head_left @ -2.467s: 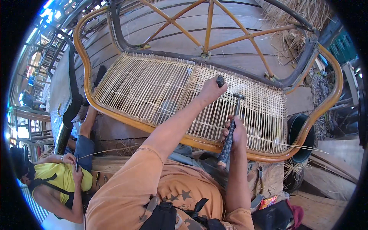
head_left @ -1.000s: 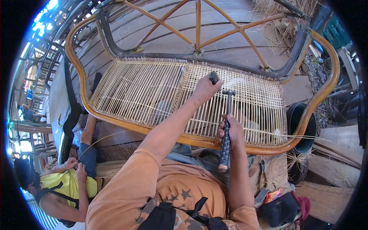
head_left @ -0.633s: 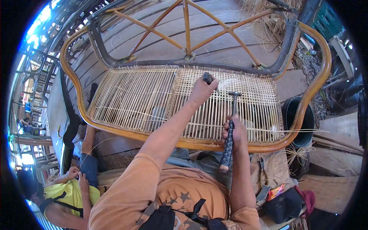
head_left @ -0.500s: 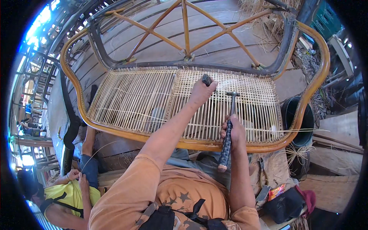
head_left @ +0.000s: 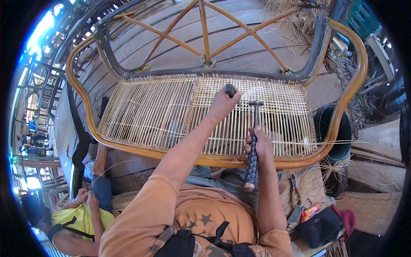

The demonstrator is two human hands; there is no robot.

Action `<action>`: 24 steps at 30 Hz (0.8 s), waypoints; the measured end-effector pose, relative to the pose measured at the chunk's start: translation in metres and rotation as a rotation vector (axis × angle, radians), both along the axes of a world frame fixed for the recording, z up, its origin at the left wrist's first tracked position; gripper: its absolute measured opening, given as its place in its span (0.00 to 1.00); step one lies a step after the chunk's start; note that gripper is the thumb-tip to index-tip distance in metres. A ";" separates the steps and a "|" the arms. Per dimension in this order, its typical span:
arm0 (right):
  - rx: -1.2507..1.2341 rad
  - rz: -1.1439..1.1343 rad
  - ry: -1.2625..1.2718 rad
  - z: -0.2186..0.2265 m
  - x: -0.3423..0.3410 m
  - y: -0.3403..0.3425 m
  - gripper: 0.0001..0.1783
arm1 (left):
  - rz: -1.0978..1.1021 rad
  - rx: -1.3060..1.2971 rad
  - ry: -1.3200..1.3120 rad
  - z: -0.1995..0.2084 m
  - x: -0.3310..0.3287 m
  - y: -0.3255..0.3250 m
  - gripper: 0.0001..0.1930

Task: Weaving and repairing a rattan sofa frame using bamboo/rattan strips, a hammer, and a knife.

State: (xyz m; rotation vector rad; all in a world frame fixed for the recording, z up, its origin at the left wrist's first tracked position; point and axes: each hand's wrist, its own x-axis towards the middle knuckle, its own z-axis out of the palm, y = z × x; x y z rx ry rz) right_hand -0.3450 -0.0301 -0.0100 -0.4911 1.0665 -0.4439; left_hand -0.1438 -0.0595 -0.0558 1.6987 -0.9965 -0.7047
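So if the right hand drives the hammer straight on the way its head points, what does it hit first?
Likely the woven cane seat just beyond the hammer in the right hand; depth unclear.

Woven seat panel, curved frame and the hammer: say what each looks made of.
Woven seat panel: thin pale strips, probably rattan or split cane, matte and unfinished. Curved frame: thick bent rattan or wood, orange-brown with a slight sheen, maybe varnished. Hammer, held in the right hand: small dark metal head and shaft; the handle seems wrapped in dark banded material, kind unclear.
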 end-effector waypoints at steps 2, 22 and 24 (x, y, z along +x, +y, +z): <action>-0.011 0.000 0.005 0.000 0.002 0.002 0.18 | 0.002 0.008 -0.027 0.000 0.001 0.001 0.12; 0.000 -0.062 0.018 -0.002 -0.010 -0.008 0.18 | 0.025 -0.006 0.113 -0.001 -0.006 -0.008 0.13; -0.003 -0.062 0.003 -0.004 -0.007 -0.008 0.18 | 0.004 0.054 0.180 -0.004 -0.009 -0.009 0.13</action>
